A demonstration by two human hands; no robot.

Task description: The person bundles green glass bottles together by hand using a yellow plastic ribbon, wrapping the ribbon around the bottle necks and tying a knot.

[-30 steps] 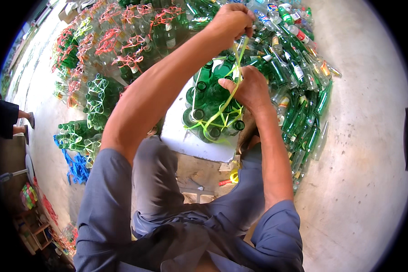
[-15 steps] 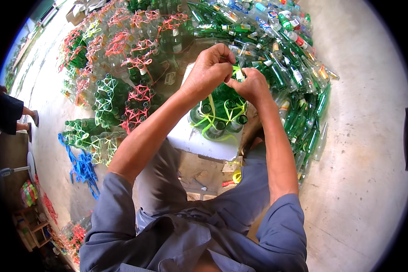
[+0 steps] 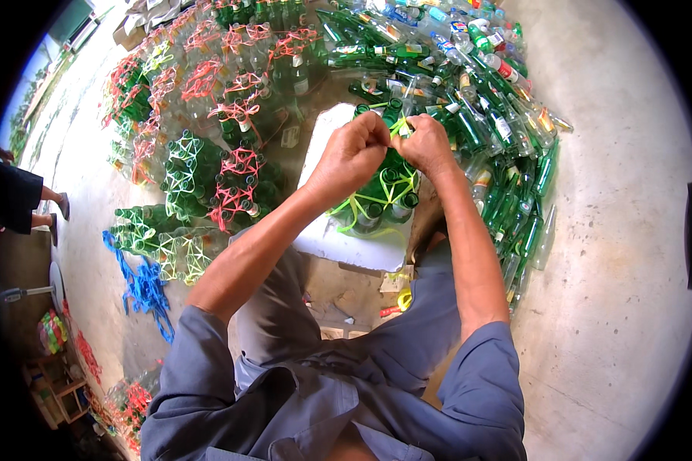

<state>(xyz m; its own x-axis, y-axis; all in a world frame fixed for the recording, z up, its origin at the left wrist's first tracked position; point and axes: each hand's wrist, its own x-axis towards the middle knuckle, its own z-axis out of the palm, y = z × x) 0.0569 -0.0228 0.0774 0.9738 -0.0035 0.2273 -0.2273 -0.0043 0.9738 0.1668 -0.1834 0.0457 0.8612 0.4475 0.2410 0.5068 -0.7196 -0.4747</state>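
Several green glass bottles (image 3: 402, 209) stand upright in a cluster on a white board (image 3: 315, 242) in front of me. Yellow-green plastic strap (image 3: 349, 213) is wound around and between their necks. Over the far part of the cluster, my left hand (image 3: 356, 150) is closed, its fingertips pinched together at the strap. Close against it, my right hand (image 3: 425, 144) is closed on the yellow-green strap, a loop of which rises by its thumb. The bottles beneath both hands are partly hidden.
Bundles of bottles tied with red strap (image 3: 238, 165) stand at the left. A heap of loose bottles (image 3: 500, 123) lies at the right. Blue strap (image 3: 146, 288) lies on the floor at left. A red-handled tool (image 3: 390, 311) is between my legs. Another person's legs (image 3: 50, 201) show far left.
My left hand has come down and nearer to me, from above the far bottles to over the middle ones. My right hand has barely shifted and keeps its grip.
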